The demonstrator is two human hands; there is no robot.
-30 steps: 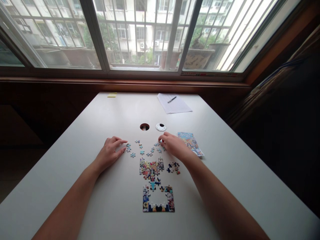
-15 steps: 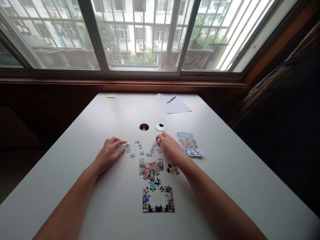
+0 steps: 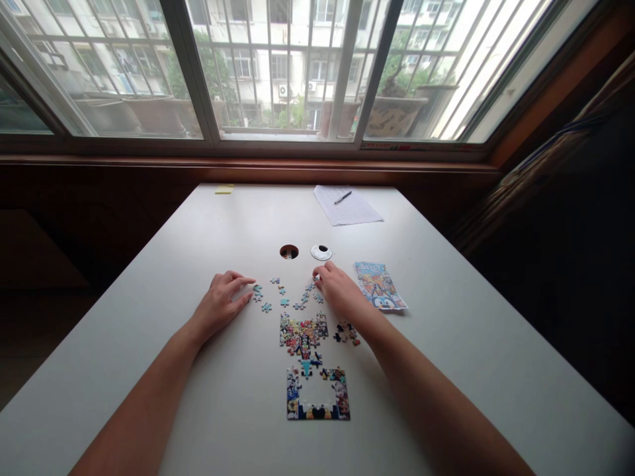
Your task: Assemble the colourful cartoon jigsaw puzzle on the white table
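Note:
My left hand (image 3: 225, 301) rests on the table with thumb and forefinger apart, their tips beside small light-blue puzzle pieces (image 3: 257, 292). At the right, my right hand (image 3: 337, 287) has its fingers drawn together on a small puzzle piece (image 3: 316, 278), mostly covered by the fingertips. Several loose blue pieces (image 3: 300, 305) lie between the hands. Below them is a joined, many-coloured puzzle section (image 3: 302, 327). Nearer to me lies a puzzle frame section (image 3: 318, 414) with a gap in its middle. A heap of dark pieces (image 3: 346, 332) sits beside my right wrist.
A colourful picture sheet (image 3: 380, 284) lies right of my right hand. Beyond the hands are a round table hole (image 3: 289, 252) and its white cover (image 3: 321, 252). Papers (image 3: 347, 206) with a pen (image 3: 342, 198) and a yellow note (image 3: 224, 189) lie near the far edge.
The whole view has shifted slightly, so the table and things appear a little further right. Both hands keep nearly the same places among the pieces.

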